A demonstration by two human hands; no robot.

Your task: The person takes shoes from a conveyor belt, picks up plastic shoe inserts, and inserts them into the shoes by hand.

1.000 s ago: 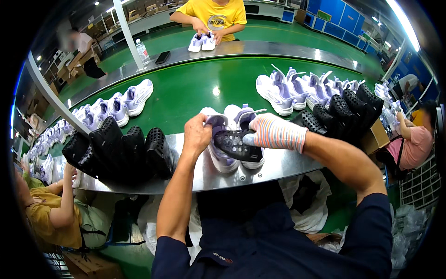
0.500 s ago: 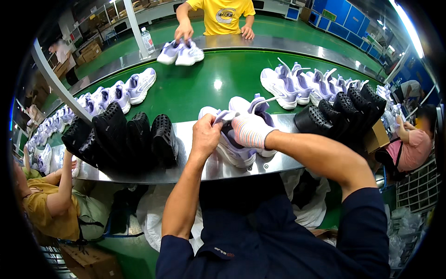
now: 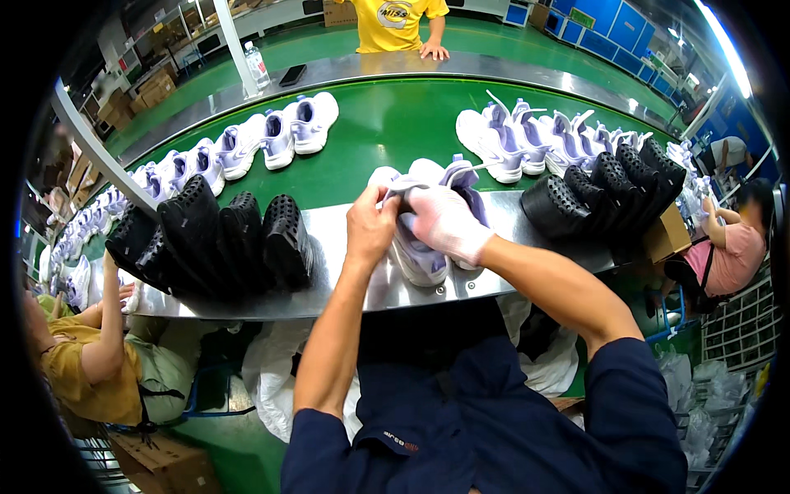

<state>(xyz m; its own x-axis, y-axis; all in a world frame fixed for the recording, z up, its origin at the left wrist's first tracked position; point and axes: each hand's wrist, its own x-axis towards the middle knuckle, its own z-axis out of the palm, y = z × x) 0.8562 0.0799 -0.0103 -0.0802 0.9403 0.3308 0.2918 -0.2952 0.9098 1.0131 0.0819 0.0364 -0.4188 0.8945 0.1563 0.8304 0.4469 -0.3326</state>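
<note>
On the steel ledge right in front of me stands a white and lilac sneaker [image 3: 421, 265], its toe end toward me hard to make out under my hands. My left hand [image 3: 370, 227] is bare and pinches the light upper part at the top of this shoe. From the other side, my right hand [image 3: 451, 224], in a pale knit glove, closes on the same part; its fingertips are partly hidden. Just beyond and to the right, a second sneaker [image 3: 466, 184] stands close against the first, with a loose lace end sticking out.
Black perforated shoe-shaped blocks [image 3: 288, 243] stand at left, with more black blocks [image 3: 555, 210] at right. Rows of sneakers [image 3: 239, 146] line the green belt [image 3: 387, 132]. Across it stands a person in a yellow shirt [image 3: 399, 25], near a bottle [image 3: 257, 66] and a phone [image 3: 293, 76]. Others sit on both sides.
The pair in the co-worker's hand now stands at the end of the left row, and that hand has drawn back. My gloved hand has turned over the shoe, showing its back.
</note>
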